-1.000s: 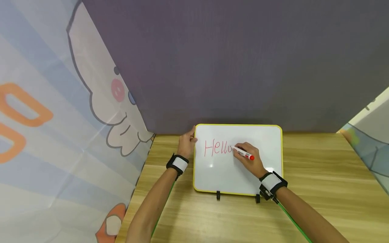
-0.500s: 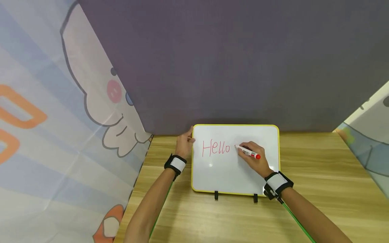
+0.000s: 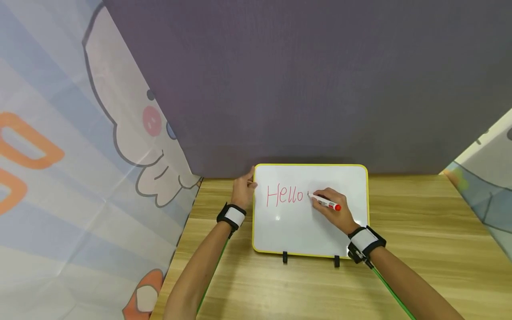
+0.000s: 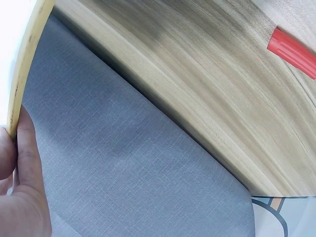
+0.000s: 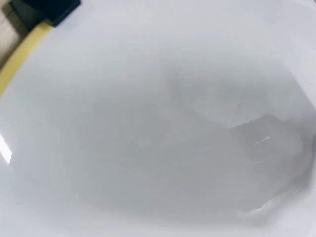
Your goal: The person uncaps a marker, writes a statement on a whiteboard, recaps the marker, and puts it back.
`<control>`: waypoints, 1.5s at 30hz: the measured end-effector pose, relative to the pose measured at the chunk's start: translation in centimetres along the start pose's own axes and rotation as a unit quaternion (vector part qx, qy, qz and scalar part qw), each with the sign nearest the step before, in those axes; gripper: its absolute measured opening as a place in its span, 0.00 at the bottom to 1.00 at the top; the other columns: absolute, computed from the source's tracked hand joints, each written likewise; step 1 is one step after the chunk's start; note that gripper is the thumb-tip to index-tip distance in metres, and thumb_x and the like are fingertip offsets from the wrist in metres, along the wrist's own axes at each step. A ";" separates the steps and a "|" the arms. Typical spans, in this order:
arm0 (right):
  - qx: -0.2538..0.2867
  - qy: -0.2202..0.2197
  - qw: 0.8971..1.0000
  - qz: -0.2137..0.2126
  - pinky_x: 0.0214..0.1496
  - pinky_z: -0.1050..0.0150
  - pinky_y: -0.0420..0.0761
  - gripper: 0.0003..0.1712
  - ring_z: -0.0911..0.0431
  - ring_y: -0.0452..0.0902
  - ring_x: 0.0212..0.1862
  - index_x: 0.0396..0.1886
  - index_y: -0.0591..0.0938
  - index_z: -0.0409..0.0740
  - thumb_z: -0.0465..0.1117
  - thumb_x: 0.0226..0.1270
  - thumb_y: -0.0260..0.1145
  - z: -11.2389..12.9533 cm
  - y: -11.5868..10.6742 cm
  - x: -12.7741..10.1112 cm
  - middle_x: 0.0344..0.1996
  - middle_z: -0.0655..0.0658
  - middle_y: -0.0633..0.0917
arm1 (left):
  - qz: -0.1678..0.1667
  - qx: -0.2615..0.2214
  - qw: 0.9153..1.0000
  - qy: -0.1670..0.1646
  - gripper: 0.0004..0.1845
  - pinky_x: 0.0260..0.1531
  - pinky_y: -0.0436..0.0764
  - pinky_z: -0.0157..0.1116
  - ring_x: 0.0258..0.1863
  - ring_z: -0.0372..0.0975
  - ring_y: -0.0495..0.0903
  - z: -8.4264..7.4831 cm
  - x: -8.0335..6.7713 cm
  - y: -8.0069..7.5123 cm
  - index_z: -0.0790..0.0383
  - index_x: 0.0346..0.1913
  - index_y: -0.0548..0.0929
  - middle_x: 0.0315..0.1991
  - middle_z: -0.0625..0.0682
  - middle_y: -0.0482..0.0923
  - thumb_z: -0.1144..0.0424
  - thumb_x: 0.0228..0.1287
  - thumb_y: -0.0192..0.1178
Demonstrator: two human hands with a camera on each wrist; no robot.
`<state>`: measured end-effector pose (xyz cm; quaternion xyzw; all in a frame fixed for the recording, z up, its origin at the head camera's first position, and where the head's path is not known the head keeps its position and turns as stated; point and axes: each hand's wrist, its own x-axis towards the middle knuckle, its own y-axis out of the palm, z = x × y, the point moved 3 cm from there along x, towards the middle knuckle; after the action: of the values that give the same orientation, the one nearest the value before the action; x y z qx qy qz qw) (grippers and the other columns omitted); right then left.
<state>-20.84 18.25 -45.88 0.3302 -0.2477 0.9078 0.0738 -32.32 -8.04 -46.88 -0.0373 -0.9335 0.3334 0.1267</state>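
A white whiteboard with a yellow rim (image 3: 253,222) lies on the wooden table, with "Hello" (image 3: 285,195) written on it in red. My right hand (image 3: 322,198) pinches a red marker (image 3: 327,204); its tip touches the board just right of the word. My left hand (image 3: 245,186) grips the board's upper left edge. In the left wrist view the thumb (image 4: 22,168) presses against the yellow rim (image 4: 27,69). The right wrist view shows only bare white board (image 5: 148,128), a bit of rim (image 5: 22,54) and a black clip (image 5: 47,10).
A grey fabric backdrop (image 3: 300,89) stands right behind the board. A cartoon-printed sheet (image 3: 80,178) hangs on the left. Two black clips (image 3: 285,257) sit on the board's near edge. A red ribbed cap-like piece (image 4: 291,47) lies on the wood.
My right hand moved the marker from the end of the "o" to a spot just right of the word. The left hand stayed on the board's edge.
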 end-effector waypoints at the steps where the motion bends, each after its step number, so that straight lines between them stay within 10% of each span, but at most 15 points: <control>1: 0.004 0.000 1.000 0.004 0.30 0.81 0.72 0.10 0.51 0.75 0.26 0.31 0.83 0.29 0.21 0.45 0.69 0.0 0.0 -0.1 0.25 0.36 0.82 | -0.001 -0.001 1.000 0.003 0.32 0.35 0.82 0.38 0.37 0.47 0.82 0.0 0.0 0.0 0.55 0.67 0.65 0.42 0.61 0.81 0.73 0.60 0.59; 28: 0.017 0.015 1.000 0.011 0.34 0.79 0.74 0.09 0.50 0.77 0.29 0.31 0.83 0.30 0.22 0.46 0.68 -0.6 -1.1 -1.1 0.27 0.37 0.83 | -0.004 0.005 1.000 0.013 0.31 0.36 0.82 0.39 0.38 0.47 0.83 0.1 0.1 0.0 0.59 0.67 0.66 0.41 0.61 0.82 0.73 0.60 0.59; 45: -0.032 0.014 0.998 -0.055 0.34 0.85 0.69 0.10 0.53 0.74 0.28 0.30 0.82 0.30 0.22 0.44 0.70 -1.7 -1.4 -0.5 0.25 0.36 0.81 | -0.024 -0.014 0.999 0.039 0.30 0.35 0.83 0.38 0.36 0.48 0.84 -0.2 -0.2 -0.2 0.59 0.64 0.69 0.38 0.62 0.82 0.75 0.57 0.61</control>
<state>-21.02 20.32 -46.73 0.3276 -0.2570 0.8987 0.1376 -32.03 -8.13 -46.64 -0.0296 -0.9331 0.3154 0.1704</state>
